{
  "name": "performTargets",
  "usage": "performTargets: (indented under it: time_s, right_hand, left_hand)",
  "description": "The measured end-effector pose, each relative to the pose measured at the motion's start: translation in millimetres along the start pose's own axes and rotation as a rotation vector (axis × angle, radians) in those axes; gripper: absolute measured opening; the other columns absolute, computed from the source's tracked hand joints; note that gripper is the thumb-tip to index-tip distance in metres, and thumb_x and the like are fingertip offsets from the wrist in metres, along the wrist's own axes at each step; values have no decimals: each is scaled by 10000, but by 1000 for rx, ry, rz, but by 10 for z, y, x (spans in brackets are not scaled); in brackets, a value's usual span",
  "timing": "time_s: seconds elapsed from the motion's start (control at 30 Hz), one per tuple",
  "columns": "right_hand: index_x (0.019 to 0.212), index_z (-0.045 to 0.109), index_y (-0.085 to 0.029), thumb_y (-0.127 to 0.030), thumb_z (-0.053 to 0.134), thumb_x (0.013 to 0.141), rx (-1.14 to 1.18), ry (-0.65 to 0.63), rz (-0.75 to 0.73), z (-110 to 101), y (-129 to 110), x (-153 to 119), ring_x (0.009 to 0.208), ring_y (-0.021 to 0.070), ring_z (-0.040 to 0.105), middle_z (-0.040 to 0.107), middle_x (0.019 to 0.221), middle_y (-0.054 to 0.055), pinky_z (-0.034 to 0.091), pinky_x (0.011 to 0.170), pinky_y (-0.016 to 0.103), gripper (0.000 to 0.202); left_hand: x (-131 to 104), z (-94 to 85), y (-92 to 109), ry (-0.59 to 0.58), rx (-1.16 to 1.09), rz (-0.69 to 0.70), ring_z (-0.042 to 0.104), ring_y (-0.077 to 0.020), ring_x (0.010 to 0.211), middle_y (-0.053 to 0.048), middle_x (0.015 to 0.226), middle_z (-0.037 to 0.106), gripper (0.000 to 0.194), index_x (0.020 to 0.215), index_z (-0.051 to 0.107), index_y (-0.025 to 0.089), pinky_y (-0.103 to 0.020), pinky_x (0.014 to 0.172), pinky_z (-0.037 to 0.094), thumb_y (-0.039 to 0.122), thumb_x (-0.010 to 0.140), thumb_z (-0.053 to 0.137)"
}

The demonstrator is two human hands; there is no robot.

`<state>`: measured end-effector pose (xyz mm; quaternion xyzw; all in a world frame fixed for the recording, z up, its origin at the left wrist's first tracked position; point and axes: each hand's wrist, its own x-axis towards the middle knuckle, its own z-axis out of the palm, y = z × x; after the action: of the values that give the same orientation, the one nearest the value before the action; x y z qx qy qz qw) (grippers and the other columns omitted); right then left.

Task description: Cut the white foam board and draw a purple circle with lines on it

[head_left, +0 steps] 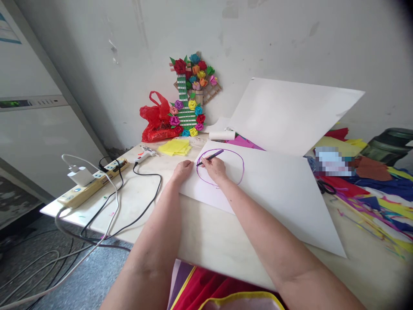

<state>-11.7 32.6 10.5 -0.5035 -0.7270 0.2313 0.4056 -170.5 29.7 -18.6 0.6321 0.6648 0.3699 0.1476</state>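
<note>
A large white sheet [274, 198] lies on the table, its other half raised toward the wall. On its left part is a drawn purple circle [243, 165]. My right hand [215, 169] is closed around a dark purple marker [214, 155], whose tip meets the left side of the circle's line. My left hand [183, 171] rests at the sheet's left edge with its fingers curled together; whether anything is under them is hidden.
To the left are a power strip [77, 196] with cables and a glue gun [146, 156]. Yellow paper squares [175, 147], a red bag [156, 122] and a paper-flower guitar [187, 116] stand behind. Scissors [326, 187] and coloured scraps [383, 202] lie right.
</note>
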Motion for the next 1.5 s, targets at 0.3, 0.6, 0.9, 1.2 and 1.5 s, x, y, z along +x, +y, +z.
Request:
performTargets:
  time_s: [0.3,0.6,0.9,1.2,1.5]
  right_hand:
    - [734,669,-202,-432,461,796,-21,-23,29,7,13,16,797,162,634,692,696,35,417,763,239,317]
    - [694,660,-191,-438,460,775,-34,-45,73,-36,-18,4,781,152,625,681,651,26,413,733,222,329]
    - [617,641,-176,-363,479,725,-11,-38,88,-40,0,20,696,153,623,645,546,20,422,677,223,270]
    - [706,654,-178,-417,481,752,191,51,106,-33,22,18,729,152,641,688,671,33,445,678,218,298]
    - [798,666,-210,-425,467,793,103,88,66,45,108,63,808,154,646,703,778,28,437,692,204,293]
  left_hand:
    - [2,-6,9,-23,33,-29,511,-177,684,-52,690,612,351,727,625,145,-261,621,383,391,754,375]
    - [20,4,-9,-29,73,-40,517,-175,714,-50,731,626,367,764,633,139,-259,644,392,389,764,364]
    - [16,2,-14,-27,56,-38,511,-166,679,-47,708,618,364,740,621,145,-254,625,386,405,757,367]
    - [10,-3,-9,-26,30,-32,518,-169,682,-48,703,620,362,755,628,137,-256,623,388,395,756,374]
    - [1,-6,2,-25,21,-19,497,-163,664,-39,666,597,356,699,611,137,-257,611,380,397,744,371]
